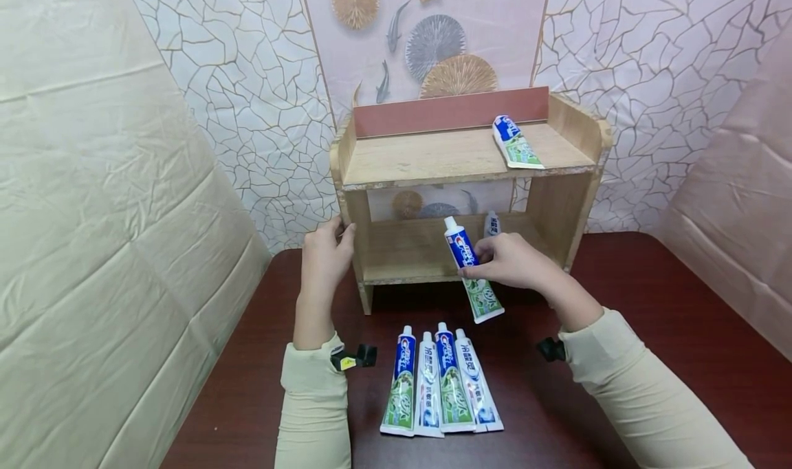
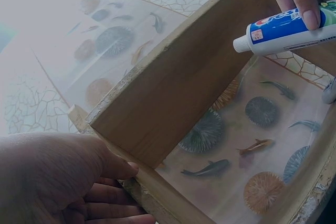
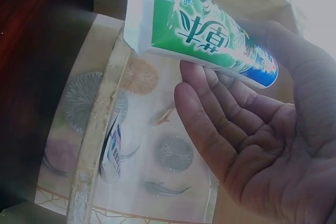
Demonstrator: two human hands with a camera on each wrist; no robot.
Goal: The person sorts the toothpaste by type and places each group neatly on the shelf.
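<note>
My right hand [image 1: 516, 261] pinches a blue and green toothpaste tube [image 1: 475, 276] between thumb and fingers, cap up and tilted, in front of the lower shelf. The right wrist view shows the tube's wide green end [image 3: 194, 30] over the fingers. My left hand [image 1: 326, 252] grips the left side panel of the wooden shelf [image 1: 408, 271], its thumb on the edge in the left wrist view. Another blue and green tube [image 1: 517, 143] lies on the top shelf at the right. A white tube [image 1: 492, 224] stands on the lower shelf, partly hidden behind my right hand.
Several tubes lie side by side on the dark red table [image 1: 247, 386]: a blue and green one [image 1: 401, 383] at the left, a white one [image 1: 428, 386], another blue and green one [image 1: 454, 379] and another white one [image 1: 478, 383]. A patterned cloth [image 1: 260, 97] hangs behind the shelf.
</note>
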